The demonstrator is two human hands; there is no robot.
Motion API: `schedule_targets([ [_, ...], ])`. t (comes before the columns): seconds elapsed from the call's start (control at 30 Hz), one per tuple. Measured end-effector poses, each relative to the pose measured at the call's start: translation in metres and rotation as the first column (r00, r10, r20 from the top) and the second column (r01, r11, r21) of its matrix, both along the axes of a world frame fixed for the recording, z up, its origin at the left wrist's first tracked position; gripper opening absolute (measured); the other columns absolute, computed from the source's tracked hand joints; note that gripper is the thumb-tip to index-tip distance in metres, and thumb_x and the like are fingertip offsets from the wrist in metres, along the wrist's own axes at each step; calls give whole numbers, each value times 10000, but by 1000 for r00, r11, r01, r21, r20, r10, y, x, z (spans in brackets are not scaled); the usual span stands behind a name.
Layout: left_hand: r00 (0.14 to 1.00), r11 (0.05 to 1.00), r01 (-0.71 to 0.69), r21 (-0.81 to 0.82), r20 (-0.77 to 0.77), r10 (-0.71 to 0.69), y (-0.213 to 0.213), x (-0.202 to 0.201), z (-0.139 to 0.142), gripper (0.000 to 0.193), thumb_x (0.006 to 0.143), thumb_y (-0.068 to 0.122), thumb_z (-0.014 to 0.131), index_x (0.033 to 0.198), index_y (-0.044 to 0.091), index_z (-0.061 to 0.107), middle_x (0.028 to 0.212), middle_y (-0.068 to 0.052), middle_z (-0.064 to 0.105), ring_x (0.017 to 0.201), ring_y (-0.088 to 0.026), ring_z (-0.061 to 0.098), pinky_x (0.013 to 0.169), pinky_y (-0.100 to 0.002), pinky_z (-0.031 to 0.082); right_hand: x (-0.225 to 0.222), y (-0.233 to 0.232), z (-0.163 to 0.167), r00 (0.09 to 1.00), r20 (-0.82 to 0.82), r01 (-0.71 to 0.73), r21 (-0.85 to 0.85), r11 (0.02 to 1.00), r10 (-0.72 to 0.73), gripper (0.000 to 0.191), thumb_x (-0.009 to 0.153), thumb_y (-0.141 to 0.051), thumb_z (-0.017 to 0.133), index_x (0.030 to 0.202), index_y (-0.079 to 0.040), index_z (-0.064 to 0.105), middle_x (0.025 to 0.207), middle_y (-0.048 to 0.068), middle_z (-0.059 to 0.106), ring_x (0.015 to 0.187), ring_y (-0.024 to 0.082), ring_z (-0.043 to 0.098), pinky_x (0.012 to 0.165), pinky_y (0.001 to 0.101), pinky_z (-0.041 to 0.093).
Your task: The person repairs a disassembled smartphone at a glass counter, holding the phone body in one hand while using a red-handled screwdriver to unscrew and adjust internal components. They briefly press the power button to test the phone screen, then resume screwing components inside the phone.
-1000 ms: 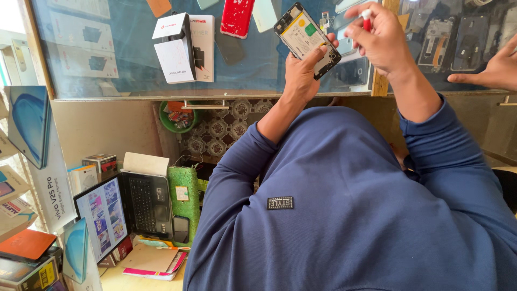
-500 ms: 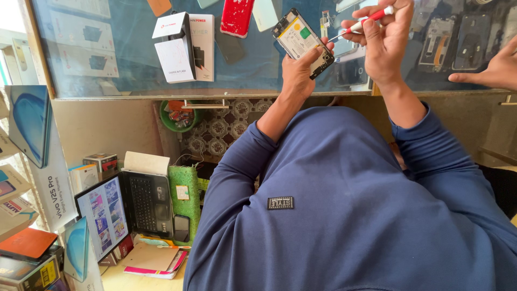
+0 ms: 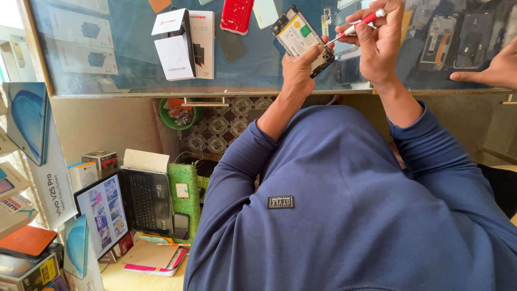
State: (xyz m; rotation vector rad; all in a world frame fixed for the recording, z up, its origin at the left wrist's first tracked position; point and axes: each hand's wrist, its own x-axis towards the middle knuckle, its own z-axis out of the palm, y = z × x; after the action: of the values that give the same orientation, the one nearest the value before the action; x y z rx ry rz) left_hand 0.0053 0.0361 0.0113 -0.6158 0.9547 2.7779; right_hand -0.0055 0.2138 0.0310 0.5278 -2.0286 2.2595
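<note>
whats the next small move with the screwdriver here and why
Probably seat the tip and turn. The right hand holds the red-and-white screwdriver with its tip at the lower edge of the opened phone, which the left hand grips from below.

other hand (image 3: 493, 73) cropped at edge – screwdriver tip (image 3: 329, 42) tiny

Left hand (image 3: 298, 67) gripping, right hand (image 3: 378, 40) seemingly pinching, both arms raised

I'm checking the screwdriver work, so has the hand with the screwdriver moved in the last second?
Yes. The right hand with the screwdriver has shifted slightly right and up, away from the white box on the glass counter.
</note>
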Motion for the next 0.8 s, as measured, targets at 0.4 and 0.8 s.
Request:
schedule_targets([
  [0.4, 1000, 1000, 18, -14, 6, -18, 0, 1, -1, 449, 861, -105, 650, 1284, -151, 504, 1122, -260, 694, 954, -340, 742, 829, -444, 649, 1, 0, 4, 1000, -1, 6, -2, 1000, -6, 222, 1286, -45, 513, 1401, -60, 324, 1195, 164, 604, 1097, 269, 749, 972, 379, 681],
  [0.8, 1000, 1000, 10, -8, 30, -10, 1, 1, -1, 448, 844, -118, 640, 1268, -158, 503, 1114, -264, 695, 932, -327, 747, 817, -440, 650, -2, 2, -3, 1000, 16, 1, -25, 1000, -1, 227, 1295, -41, 507, 1415, -56, 314, 1204, 174, 602, 1073, 281, 730, 958, 388, 689],
])
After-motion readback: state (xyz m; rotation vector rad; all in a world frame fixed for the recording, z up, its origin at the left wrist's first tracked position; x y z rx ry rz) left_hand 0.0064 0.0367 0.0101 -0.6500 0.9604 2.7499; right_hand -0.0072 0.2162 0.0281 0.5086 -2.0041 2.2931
